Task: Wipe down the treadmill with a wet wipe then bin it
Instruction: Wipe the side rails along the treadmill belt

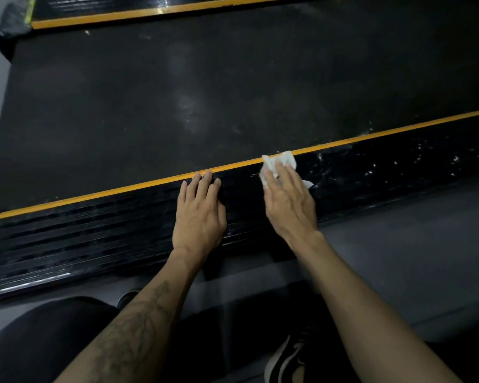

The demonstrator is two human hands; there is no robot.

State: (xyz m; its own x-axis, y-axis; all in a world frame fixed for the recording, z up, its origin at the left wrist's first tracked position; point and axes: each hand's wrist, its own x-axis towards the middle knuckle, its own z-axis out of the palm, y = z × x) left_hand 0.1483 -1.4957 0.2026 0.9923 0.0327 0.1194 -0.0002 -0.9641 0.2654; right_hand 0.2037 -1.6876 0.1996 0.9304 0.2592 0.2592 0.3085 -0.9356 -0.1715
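Wet wipe [277, 161] lies flat under right hand [289, 201] fingers.

Both forearms are extended forward from the near edge of the view, bare to the wrist. The left hand [199, 214] is laid palm down, its fingers straight and close together, the fingertips [202, 176] pointed to the far side. The right hand [288, 203] is set just to the right of it, also palm down, fingers extended and pressed flat. A tattoo is seen along the left forearm [133, 322].
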